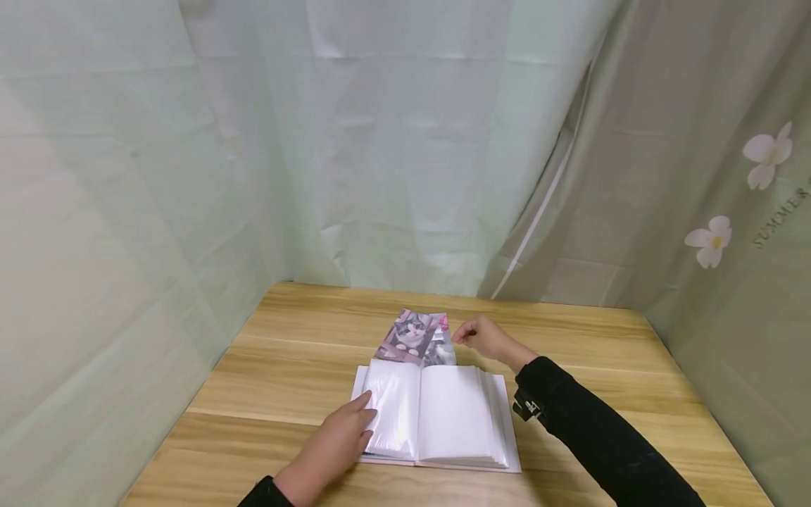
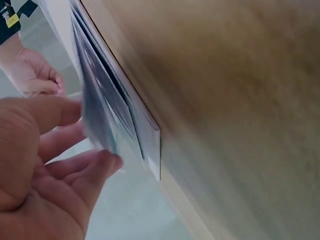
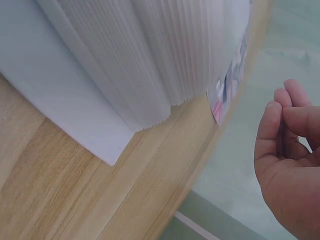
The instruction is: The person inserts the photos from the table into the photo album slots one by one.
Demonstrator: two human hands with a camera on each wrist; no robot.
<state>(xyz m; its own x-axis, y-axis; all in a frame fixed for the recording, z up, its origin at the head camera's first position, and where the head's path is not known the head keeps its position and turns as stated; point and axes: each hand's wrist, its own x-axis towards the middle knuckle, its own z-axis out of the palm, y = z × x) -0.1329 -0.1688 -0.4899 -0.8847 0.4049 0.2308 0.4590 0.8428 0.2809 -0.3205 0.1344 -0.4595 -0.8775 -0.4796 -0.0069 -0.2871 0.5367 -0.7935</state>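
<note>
A photo album (image 1: pixel 451 415) lies spread on the table, its white sleeve pages facing up. My left hand (image 1: pixel 338 440) is at the album's left edge. In the left wrist view its thumb and fingers hold the loose edge of a clear sleeve page (image 2: pixel 95 100), raised from the pages under it. Beyond the album lie cat photos (image 1: pixel 412 332), partly overlapping, their near ends against the album's top edge. My right hand (image 1: pixel 488 339) hovers just right of them. In the right wrist view its thumb and index fingertips meet, with nothing visible between them.
The wooden table (image 1: pixel 272 380) has pale curtains (image 1: pixel 405 155) along its back and both sides. A black sleeve (image 1: pixel 602 429) with a strapped-on wrist device reaches over the table's right part. The album's thick stack of pages (image 3: pixel 150 65) fans at its right side.
</note>
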